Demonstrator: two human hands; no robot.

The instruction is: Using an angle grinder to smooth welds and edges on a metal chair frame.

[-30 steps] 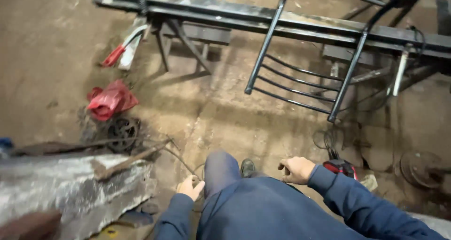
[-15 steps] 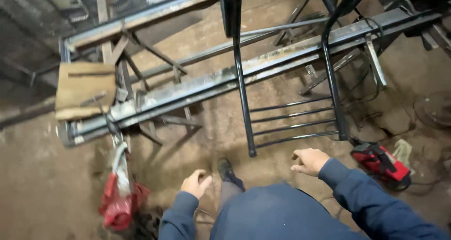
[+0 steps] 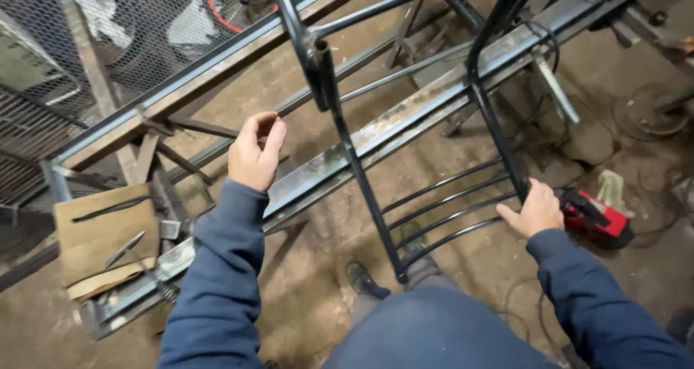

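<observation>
Here a black metal frame (image 3: 405,145) stands upright in front of the person, made of two long dark tubes joined near the bottom by four curved rungs (image 3: 444,210). Its upper part leans against a long steel rail (image 3: 405,119) that runs from the near left up to the far right across a welded stand.

The right hand (image 3: 536,208) is on the frame's right-hand tube, low down, just beside the ends of the rungs; its fingers are closed round the tube. The left hand (image 3: 254,154) is raised in the air to the left of the frame's left-hand tube, near it but not touching it. Its fingers are curled loosely with the thumb apart from them, and nothing is held in it.

Just to the right of the right hand, a red and black power tool (image 3: 596,217) lies on the dirt floor (image 3: 318,282). At the near left, a piece of brown cardboard (image 3: 101,242) rests on the low end of the stand, with a thin metal tool (image 3: 124,249) lying on it. Wire mesh (image 3: 58,73) fills the far left. Both arms wear dark blue sleeves, and a dark shoe (image 3: 361,276) shows on the floor below the frame.
</observation>
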